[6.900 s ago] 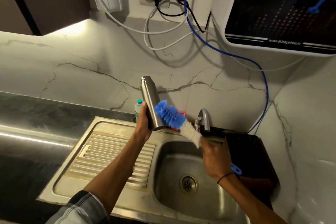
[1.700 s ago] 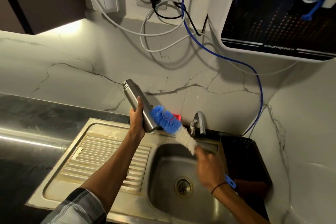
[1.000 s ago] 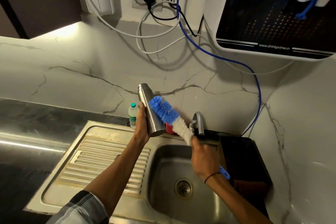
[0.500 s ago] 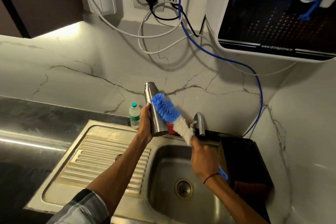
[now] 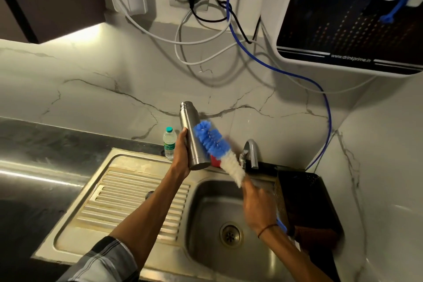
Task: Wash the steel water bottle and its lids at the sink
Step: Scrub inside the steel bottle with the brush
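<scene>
Both hands busy over the sink [image 5: 212, 265]: left hand [image 5: 182, 152] wraps the bottle [image 5: 191, 137], near-upright, mouth up. Right hand [image 5: 257, 201] grips the brush [image 5: 217, 146], whose blue bristles lie against the bottle's right flank, crossing its long axis.

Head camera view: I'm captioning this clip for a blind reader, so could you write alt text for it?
Above a steel sink, the left hand holds a steel water bottle upright while the right hand rubs a blue and white bottle brush against its side. A small plastic bottle stands by the marble wall, a tap behind the basin.
</scene>
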